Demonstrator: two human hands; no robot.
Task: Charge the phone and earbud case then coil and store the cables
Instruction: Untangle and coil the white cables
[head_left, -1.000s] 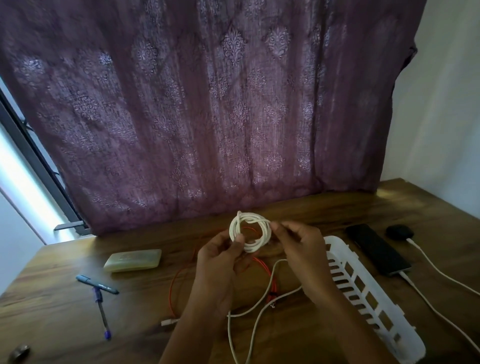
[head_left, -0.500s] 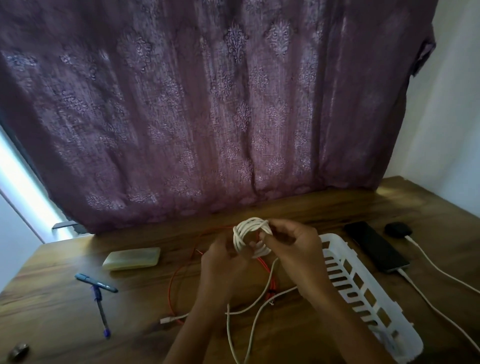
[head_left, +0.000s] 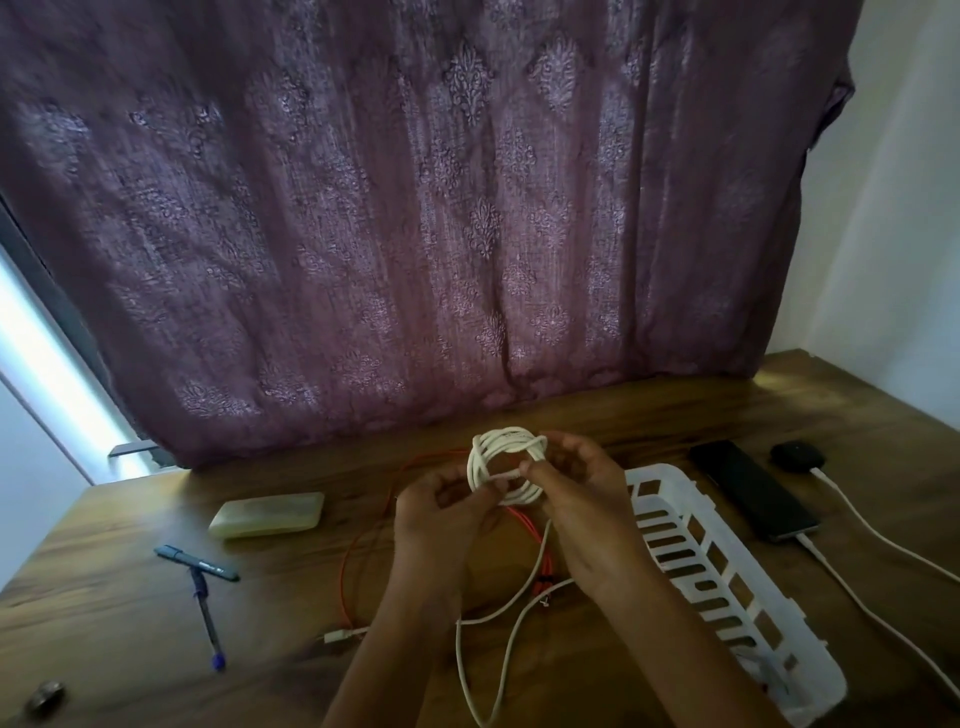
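Observation:
A white cable coil (head_left: 506, 447) is held above the wooden table between both hands. My left hand (head_left: 441, 514) grips its lower left side, and my right hand (head_left: 582, 499) pinches a strand across its right side. The cable's loose tail (head_left: 488, 644) hangs down to the table near me. An orange cable (head_left: 358, 551) lies looped on the table under my hands. At the right a black phone (head_left: 753, 493) and a black earbud case (head_left: 797, 456) lie with white charging cables (head_left: 883, 540) plugged in. A white slotted basket (head_left: 727, 587) sits beside my right forearm.
A pale green case (head_left: 267, 514) lies at the left, with a dark marker (head_left: 197, 556) and a blue pen (head_left: 208, 623) in front of it. A small metal object (head_left: 47, 693) sits at the near left corner. A purple curtain (head_left: 415, 208) hangs behind the table.
The coil has turned between my hands and my right fingers have wound a strand across it. The view has shifted slightly.

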